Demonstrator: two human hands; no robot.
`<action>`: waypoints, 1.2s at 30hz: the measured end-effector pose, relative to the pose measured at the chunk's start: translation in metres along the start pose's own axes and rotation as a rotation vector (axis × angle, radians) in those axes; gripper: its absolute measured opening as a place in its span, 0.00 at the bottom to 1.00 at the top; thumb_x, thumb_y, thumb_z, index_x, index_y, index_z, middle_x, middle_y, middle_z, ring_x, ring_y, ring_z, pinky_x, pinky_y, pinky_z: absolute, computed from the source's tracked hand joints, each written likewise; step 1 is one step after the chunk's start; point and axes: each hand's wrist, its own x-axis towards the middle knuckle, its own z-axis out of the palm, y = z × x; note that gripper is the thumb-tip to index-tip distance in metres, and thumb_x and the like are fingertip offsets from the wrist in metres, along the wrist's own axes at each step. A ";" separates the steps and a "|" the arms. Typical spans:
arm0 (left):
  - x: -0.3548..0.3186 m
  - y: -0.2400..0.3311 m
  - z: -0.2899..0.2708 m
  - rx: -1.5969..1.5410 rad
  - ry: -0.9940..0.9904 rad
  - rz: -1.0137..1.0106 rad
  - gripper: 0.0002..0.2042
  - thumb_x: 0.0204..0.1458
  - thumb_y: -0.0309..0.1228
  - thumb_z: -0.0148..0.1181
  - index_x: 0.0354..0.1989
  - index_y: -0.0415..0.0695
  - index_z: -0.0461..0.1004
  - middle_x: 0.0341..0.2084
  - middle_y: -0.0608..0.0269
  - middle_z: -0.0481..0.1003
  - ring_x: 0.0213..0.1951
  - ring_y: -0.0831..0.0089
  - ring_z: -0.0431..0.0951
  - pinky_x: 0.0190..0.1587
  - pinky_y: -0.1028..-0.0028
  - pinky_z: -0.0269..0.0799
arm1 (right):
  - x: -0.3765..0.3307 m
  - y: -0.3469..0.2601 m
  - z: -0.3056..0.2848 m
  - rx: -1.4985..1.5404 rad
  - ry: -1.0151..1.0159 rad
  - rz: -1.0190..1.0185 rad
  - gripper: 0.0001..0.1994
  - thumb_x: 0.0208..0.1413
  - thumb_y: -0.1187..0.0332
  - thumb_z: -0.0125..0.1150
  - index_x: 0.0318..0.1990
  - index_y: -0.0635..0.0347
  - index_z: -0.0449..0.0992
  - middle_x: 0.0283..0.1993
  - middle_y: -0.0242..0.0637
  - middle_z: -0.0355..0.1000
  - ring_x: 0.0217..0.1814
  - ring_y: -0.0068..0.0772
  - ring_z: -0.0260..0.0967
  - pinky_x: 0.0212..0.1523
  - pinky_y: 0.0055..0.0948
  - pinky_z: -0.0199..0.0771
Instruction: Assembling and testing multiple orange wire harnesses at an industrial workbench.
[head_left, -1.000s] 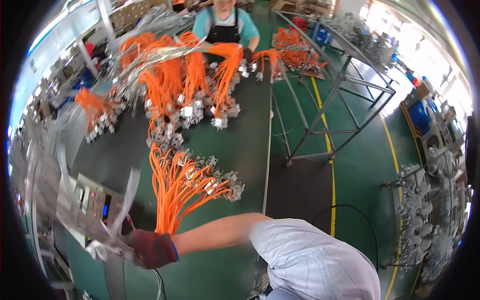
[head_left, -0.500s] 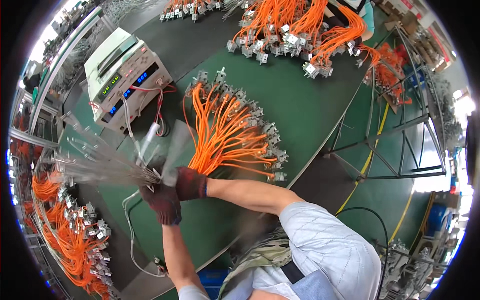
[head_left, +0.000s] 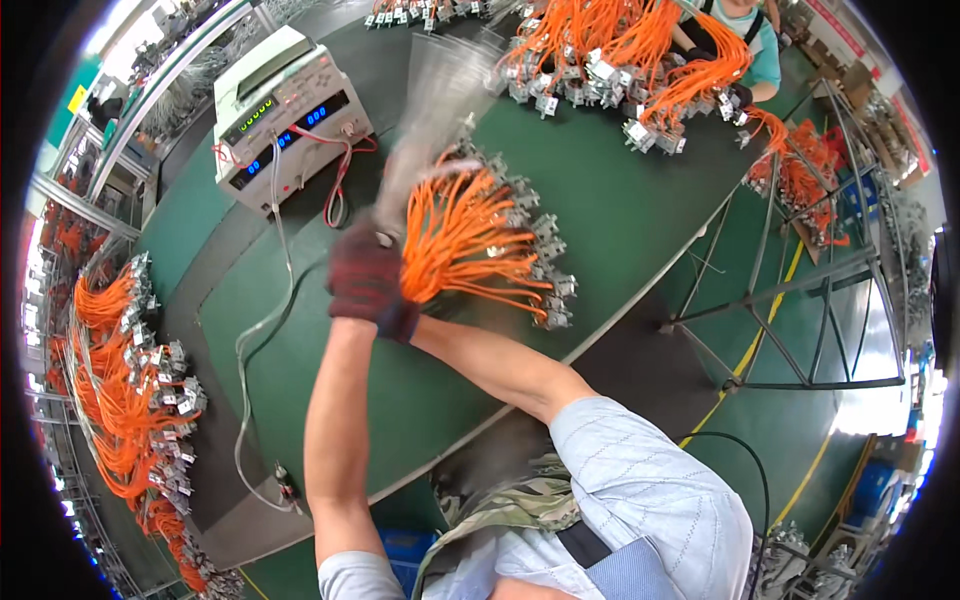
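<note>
Both gloved hands meet at one spot over the green bench point(head_left: 300, 330), right at the gathered root of an orange wire bundle point(head_left: 470, 240). Left hand point(head_left: 362, 272) is on top and in clear view, dark glove, fingers closed around the neck of the bundle. Right hand point(head_left: 398, 318) sits just under and behind it, mostly hidden by the left glove, only the cuff shows; can't tell its finger state.

Key relation: the bundle fans out from the fingers up and to the right, long axis running from the glove toward the metal connector ends point(head_left: 545, 265), which lie on the bench. Grip end is lifted, connector ends are the far end.

A blurred clear sleeve or bag point(head_left: 430, 110) streaks up from the left hand toward the top; too smeared to say how it is held.

White test meter point(head_left: 285, 105) with red leads sits up-left, apart from the hands. More orange harnesses point(head_left: 120, 400) lie along the left edge.
</note>
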 end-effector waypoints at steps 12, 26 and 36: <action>-0.032 0.015 -0.010 -0.204 0.231 -0.273 0.27 0.62 0.50 0.66 0.62 0.44 0.78 0.30 0.55 0.83 0.27 0.62 0.81 0.36 0.58 0.75 | -0.197 -0.090 -0.246 -0.573 0.490 0.052 0.37 0.53 0.58 0.75 0.69 0.57 0.69 0.65 0.54 0.73 0.66 0.59 0.72 0.66 0.54 0.73; 0.036 -0.012 0.007 0.098 0.068 -0.037 0.18 0.65 0.38 0.56 0.60 0.46 0.76 0.40 0.37 0.82 0.45 0.34 0.81 0.45 0.44 0.77 | -0.267 -0.166 -0.174 -0.306 0.094 0.256 0.38 0.54 0.51 0.77 0.68 0.61 0.71 0.55 0.54 0.75 0.56 0.59 0.77 0.54 0.53 0.80; 0.024 -0.044 0.057 -0.126 0.366 0.028 0.12 0.60 0.34 0.63 0.50 0.48 0.81 0.41 0.45 0.83 0.46 0.41 0.82 0.49 0.51 0.79 | -0.267 -0.147 -0.181 -0.362 0.067 0.405 0.37 0.54 0.56 0.77 0.69 0.60 0.71 0.61 0.55 0.75 0.58 0.62 0.75 0.57 0.53 0.78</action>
